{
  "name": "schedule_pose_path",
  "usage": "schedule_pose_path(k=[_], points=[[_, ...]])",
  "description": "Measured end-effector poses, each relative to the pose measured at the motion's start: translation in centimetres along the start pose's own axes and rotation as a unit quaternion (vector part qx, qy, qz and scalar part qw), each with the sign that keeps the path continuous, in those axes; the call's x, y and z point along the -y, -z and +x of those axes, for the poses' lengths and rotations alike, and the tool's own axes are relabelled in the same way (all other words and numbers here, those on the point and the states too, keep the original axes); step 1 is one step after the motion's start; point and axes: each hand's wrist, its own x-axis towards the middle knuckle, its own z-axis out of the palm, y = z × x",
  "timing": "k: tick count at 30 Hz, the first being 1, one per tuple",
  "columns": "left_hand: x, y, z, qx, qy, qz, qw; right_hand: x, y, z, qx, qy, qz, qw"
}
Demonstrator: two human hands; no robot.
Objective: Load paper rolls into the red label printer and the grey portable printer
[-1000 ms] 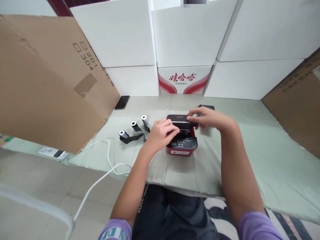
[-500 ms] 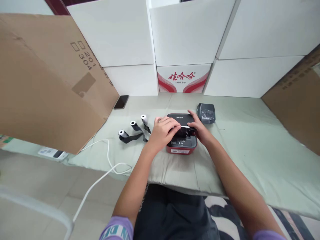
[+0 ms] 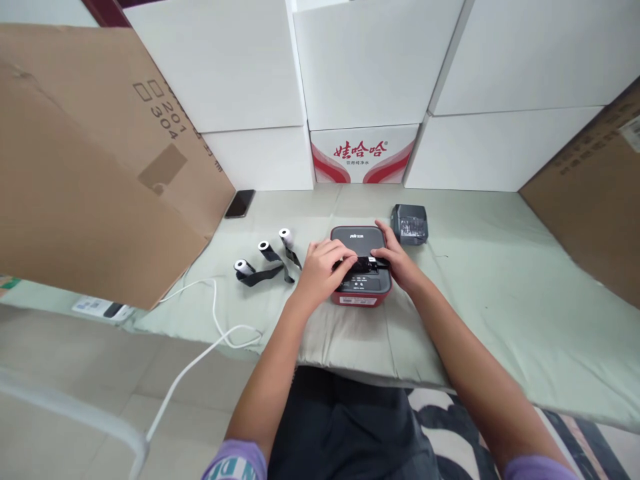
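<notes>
A small black-topped machine with red sides [image 3: 358,301], which looks like a compact label printer, stands on the cloth in front of me. Across the middle of its top lies a dark glossy strip [image 3: 364,265], partly hidden by my fingers. My left hand [image 3: 327,267] pinches the strip's left end between thumb and fingers. At the right end, my right hand [image 3: 397,260] holds the strip with its thumb, while the other fingers rest along the machine's right side. Left of the machine are several small white rolls [image 3: 245,268] with black strips trailing from them.
Behind the machine on the right sits a dark block wrapped in tape [image 3: 410,225]. A phone [image 3: 240,203] lies at the back left, and a white cable [image 3: 216,303] loops over the front edge. White boxes [image 3: 360,60] form a back wall; cardboard [image 3: 90,167] stands left and right.
The dark strip, raised and tilted between my hands before, now lies lower and flatter against the machine's top. Both hands stay in nearly the same place; the view has shifted slightly.
</notes>
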Motion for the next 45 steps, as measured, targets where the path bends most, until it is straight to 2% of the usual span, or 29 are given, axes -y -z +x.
schedule_pose_path(k=[7, 17, 27, 45], points=[[0.2, -0.1, 0.0, 0.003, 0.016, -0.023, 1.0, 0.7, -0.3, -0.5, 0.003, 0.001, -0.048, 0.999], [-0.1, 0.1, 0.1, 0.026, 0.032, -0.034, 0.999, 0.2, 0.0, -0.4, 0.013, 0.009, -0.026, 1.0], [-0.1, 0.1, 0.1, 0.025, 0.035, -0.048, 0.998, -0.3, 0.8, -0.4, 0.06, 0.023, -0.019, 0.998], [0.2, -0.4, 0.2, 0.027, 0.045, -0.05, 0.997, -0.1, 1.5, -0.4, 0.094, 0.042, -0.043, 0.994]])
